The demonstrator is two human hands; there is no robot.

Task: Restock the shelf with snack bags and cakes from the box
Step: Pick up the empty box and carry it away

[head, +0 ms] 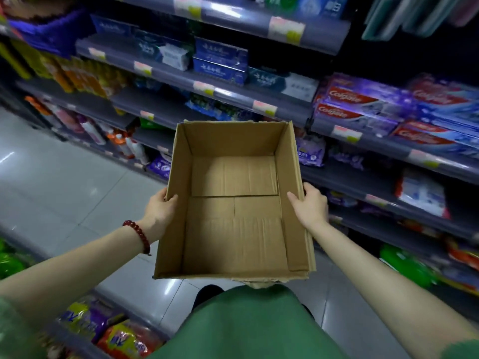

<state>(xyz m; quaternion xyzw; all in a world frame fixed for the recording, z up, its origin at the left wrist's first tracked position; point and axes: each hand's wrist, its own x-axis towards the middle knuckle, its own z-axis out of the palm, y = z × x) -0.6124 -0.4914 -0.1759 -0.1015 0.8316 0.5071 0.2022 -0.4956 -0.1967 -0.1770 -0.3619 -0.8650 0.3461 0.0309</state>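
Open cardboard box [234,200] held out in front of the body, above a grey tiled floor [64,182], flaps gone, bare brown bottom showing, nothing inside. Left hand [160,207] clamped on the left wall near its top edge, thumb hooked over the rim and pressing the inner face, other fingers hidden behind the cardboard. Right hand [311,203] gripping the right wall the same way, thumb inside, remaining fingers curled round the outside. Red bead bracelet [138,235] on the left wrist. Beyond the box, store shelves [166,81] stocked with toothpaste cartons [363,104] and bottles. Bright snack bags [116,335] low at left, blurred.
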